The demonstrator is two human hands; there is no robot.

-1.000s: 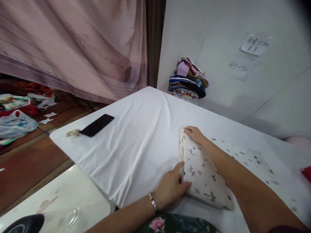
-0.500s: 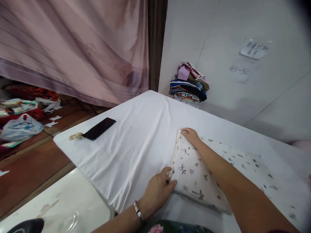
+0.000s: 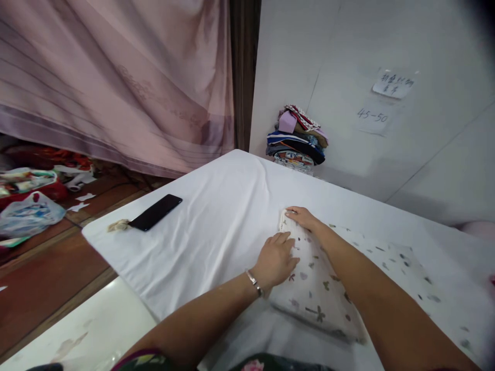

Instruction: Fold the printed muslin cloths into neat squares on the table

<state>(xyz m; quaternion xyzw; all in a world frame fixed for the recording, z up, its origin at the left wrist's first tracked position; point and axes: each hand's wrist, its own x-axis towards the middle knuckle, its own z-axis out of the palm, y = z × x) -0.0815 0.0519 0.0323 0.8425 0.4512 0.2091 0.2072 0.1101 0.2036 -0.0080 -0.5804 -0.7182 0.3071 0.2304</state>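
Observation:
A white cloth (image 3: 315, 286) printed with small leaves and flowers lies folded in layers on the white-covered table (image 3: 216, 216). At its far left corner, my right hand (image 3: 303, 217) has its thumb and fingers closed on the folded edge. My left hand (image 3: 275, 257), with a silver bracelet (image 3: 254, 283) at the wrist, rests on the upper layer near the left edge, fingers stretched out. Past my right forearm, a single flat stretch of printed cloth (image 3: 390, 257) spreads to the right. My right arm hides where the two parts meet.
A black phone (image 3: 157, 212) with a pale tassel lies on the table's left part. Folded clothes (image 3: 296, 139) are stacked at the back by the white wall (image 3: 348, 51), which bears paper notes. A pink curtain (image 3: 154, 77) hangs behind. A pale stool-like surface (image 3: 93, 319) stands at front left.
My left hand has moved up from the near left corner of the cloth onto its top and opened from a pinch. My right hand stays at the far corner. The view tilted slightly.

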